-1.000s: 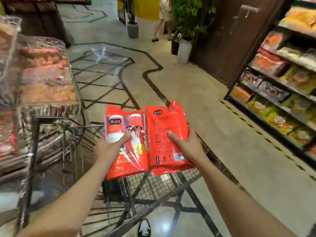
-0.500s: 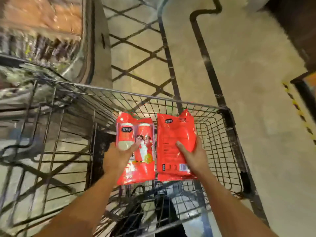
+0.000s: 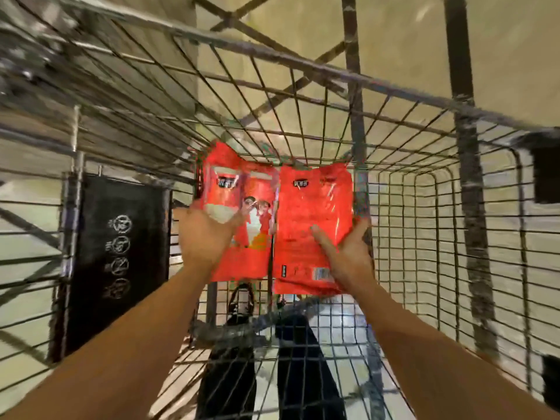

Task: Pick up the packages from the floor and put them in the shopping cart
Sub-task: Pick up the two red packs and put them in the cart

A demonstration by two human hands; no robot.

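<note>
The left hand grips one red package, the right hand the other package; both are inside the shopping cart, above its floor; next, I think, fingers should open to release them.

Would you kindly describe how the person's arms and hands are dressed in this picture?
Both forearms are bare, with no sleeves in view. The left hand and right hand wear no gloves, and no watch, bracelet or ring is visible, though the picture is blurred.
</note>
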